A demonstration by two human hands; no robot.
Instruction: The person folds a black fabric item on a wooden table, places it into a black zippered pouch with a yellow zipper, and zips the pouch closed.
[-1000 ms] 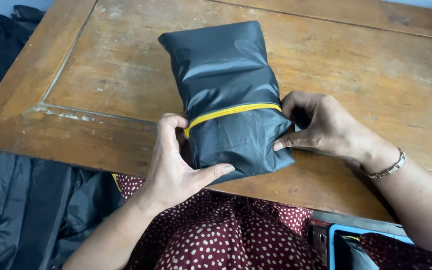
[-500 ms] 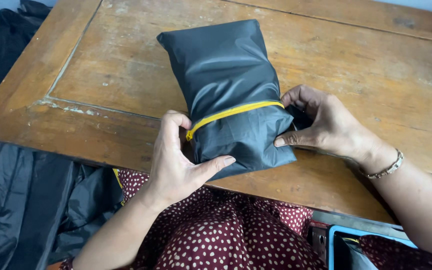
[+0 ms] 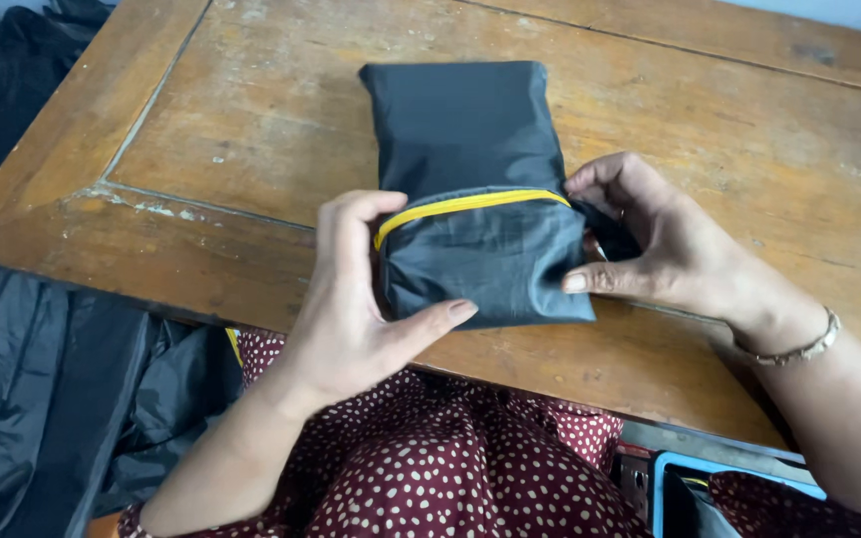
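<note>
A dark grey folded fabric bundle (image 3: 470, 149) with a yellow-zippered pouch end (image 3: 490, 254) lies on the worn wooden table (image 3: 231, 159). My left hand (image 3: 356, 299) grips the pouch's left side, thumb under its lower edge and fingers curled over the zipper corner. My right hand (image 3: 660, 239) pinches the pouch's right side, fingers tucked into the fabric by the zipper end. A thin bracelet (image 3: 799, 349) sits on my right wrist.
Black fabric (image 3: 42, 399) is heaped on the left below the table edge. My lap shows dark red cloth with white dots (image 3: 450, 468). A blue-rimmed container (image 3: 710, 493) sits low on the right.
The bundle and my hands sit a little more to the right in view. My left fingers have curled higher over the zipper corner; both hands still hold the pouch.
</note>
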